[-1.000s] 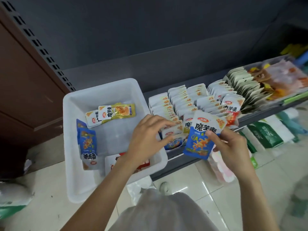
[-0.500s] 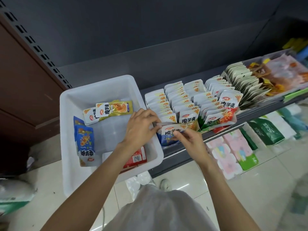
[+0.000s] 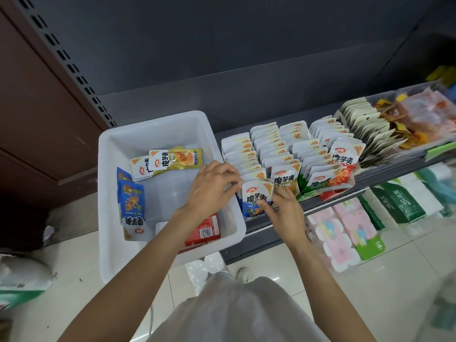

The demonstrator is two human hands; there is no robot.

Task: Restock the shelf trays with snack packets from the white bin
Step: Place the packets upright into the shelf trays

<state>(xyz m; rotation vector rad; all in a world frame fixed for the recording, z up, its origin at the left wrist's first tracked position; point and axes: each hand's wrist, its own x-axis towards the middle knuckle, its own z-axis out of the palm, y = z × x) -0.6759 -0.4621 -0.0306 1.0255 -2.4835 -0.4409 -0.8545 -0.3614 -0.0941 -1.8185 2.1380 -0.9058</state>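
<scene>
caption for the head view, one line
Both hands seat a blue snack packet in the front shelf tray beside the white bin.

Both forearms are bare and sleeveless, above a pale grey garment [image 3: 237, 309] and one white shoe [image 3: 243, 273].

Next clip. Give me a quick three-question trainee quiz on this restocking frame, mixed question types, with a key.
1. True or false: the white bin holds no more packets.
2. Which hand presses on the lower part of the blue packet at the front of the leftmost tray row?
A. left hand
B. right hand
C. neither
3. Fill in: the yellow packet lies near the bin's ____ wall.

Key
1. False: blue packets, a red packet and yellow ones remain inside.
2. B: the right hand has its fingers on it, while the left hand steadies the row from the bin side.
3. Far.
</scene>
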